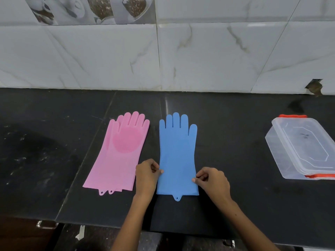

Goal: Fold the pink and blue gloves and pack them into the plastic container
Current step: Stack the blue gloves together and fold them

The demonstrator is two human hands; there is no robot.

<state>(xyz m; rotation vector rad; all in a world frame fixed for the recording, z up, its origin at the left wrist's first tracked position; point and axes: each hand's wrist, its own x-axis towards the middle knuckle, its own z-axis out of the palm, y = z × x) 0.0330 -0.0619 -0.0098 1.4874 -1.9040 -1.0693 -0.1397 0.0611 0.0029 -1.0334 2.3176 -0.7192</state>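
On the black counter (235,124), the lidded plastic container (301,147) sits well right of the blue glove (177,153); pink gloves (119,153) lie just left. The left hand (146,173) and right hand (213,182) pinch the blue glove's cuff edges.

Between the hands: blue glove (177,156), rubbery, matt, smooth-faced. Left of the left hand: pink gloves (117,154), same rubbery matt material, with a round patch of fine bristly nubs on the palm. Far right of the right hand: plastic container (282,156), clear, glossy, with orange plastic clips. Beneath both hands: countertop (235,134), black polished stone, scuffed and dusty. Beyond the hands: wall tiles (217,57), glossy, marble-veined.
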